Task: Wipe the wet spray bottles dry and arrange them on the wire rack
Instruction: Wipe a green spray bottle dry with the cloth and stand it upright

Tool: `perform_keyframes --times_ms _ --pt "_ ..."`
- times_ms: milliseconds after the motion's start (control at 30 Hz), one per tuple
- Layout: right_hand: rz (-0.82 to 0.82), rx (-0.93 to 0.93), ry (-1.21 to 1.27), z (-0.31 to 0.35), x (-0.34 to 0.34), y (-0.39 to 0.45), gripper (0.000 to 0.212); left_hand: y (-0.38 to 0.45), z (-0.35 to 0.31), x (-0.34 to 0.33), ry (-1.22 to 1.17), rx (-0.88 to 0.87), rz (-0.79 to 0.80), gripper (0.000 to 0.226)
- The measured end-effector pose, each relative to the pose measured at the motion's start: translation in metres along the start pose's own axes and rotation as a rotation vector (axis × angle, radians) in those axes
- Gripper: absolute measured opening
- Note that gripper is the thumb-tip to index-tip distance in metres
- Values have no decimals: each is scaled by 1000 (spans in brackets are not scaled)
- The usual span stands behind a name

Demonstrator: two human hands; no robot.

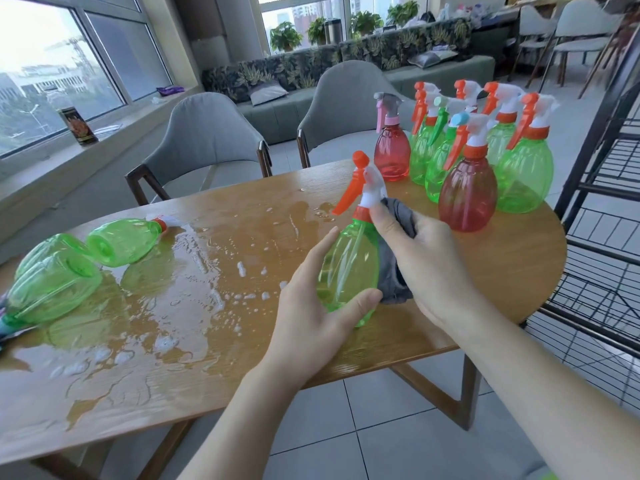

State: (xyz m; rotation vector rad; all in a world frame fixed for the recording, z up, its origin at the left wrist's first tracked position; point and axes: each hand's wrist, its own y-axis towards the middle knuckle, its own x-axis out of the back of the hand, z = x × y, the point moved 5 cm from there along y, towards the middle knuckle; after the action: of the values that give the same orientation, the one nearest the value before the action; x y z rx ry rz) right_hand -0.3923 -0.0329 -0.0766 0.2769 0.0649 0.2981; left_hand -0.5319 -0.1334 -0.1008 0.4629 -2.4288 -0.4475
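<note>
My left hand (313,310) grips the base of a green spray bottle (346,265) with an orange trigger, held above the wooden table (502,268). Against the bottle's right side my right hand (419,258) presses a grey cloth (394,271), thumb up by the neck. Several green and red spray bottles (467,188) stand upright in a group at the table's far right end. Two green bottles (121,240) lie on their sides at the left, in the wet area. A black wire rack (602,237) stands just right of the table.
Pooled water and droplets (194,299) cover the table's left and middle. Two grey chairs (207,133) sit behind the table. A dark can (78,126) stands on the window sill. A sofa, plants and more chairs fill the background.
</note>
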Motion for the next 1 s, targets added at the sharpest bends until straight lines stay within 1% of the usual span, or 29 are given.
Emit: perform_keyframes --times_ms 33,67,100,133,200,300,367,433,500,600,667,733,833,900,1000 --pt "31 -94 122 -5 -1 2 60 1 1 2 -30 13 2 85" --pt "36 -162 223 -7 -1 2 52 2 1 3 -49 19 2 85" --pt "41 -203 287 -8 -1 1 45 2 1 4 -61 23 3 85" --pt "47 -212 291 -10 -2 0 43 3 1 5 -69 28 6 85" --pt "42 -185 225 -13 -1 -2 43 3 2 4 -77 37 20 86" --pt "-51 -111 218 -11 5 -2 22 4 3 4 -74 43 46 88" --pt "-99 -67 270 -6 8 -3 20 3 3 5 -79 51 53 89" --pt "-146 -3 270 -2 10 -6 21 3 3 6 -81 51 53 89" --pt "-198 95 157 2 12 -10 25 3 3 6 -82 53 50 89" --pt "-261 366 -208 12 11 -16 27 3 3 4 -75 45 59 89" --pt "-274 531 -415 20 8 -17 27 3 4 2 -74 42 67 88" --pt "-247 637 -523 27 4 -16 26 4 5 1 -63 49 74 87" --pt "-164 715 -625 34 -3 -14 23 7 7 0 -53 63 62 85" --pt "-91 715 -668 35 -3 -11 22 7 7 -1 -47 60 56 84" --pt "-2 693 -659 35 5 -6 22 7 5 -3 -50 48 44 84"
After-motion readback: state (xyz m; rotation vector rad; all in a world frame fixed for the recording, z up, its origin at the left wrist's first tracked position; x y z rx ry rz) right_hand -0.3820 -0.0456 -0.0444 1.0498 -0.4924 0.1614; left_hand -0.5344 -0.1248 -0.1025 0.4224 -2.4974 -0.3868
